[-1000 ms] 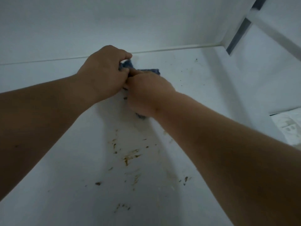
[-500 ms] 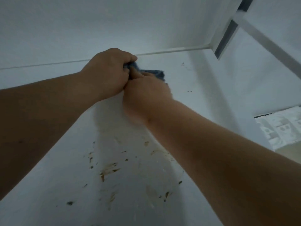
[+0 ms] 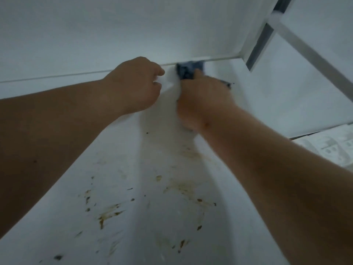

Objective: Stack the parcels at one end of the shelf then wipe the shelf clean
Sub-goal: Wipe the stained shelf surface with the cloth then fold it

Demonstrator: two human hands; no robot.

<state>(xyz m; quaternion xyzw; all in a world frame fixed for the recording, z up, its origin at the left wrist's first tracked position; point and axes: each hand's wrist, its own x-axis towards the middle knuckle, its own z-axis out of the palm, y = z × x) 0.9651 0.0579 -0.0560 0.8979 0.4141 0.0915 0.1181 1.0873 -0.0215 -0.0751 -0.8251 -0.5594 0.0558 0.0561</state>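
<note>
Head view: two hands, right hand [image 3: 202, 98] gripping one blue cloth [image 3: 188, 70].

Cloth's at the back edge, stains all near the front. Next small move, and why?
Probably draw the cloth back toward the front with the right hand. It sits against the rear edge of the shelf, while the brown stains lie nearer, unwiped. The left hand is curled beside it, off the cloth.

Back wall [image 3: 133, 31]: plain white, it stands behind everything.
Metal frame bar [image 3: 309, 52]: grey, it runs diagonally at the upper right.
Printed white surface [image 3: 332, 148]: at the right edge, blurred.
</note>
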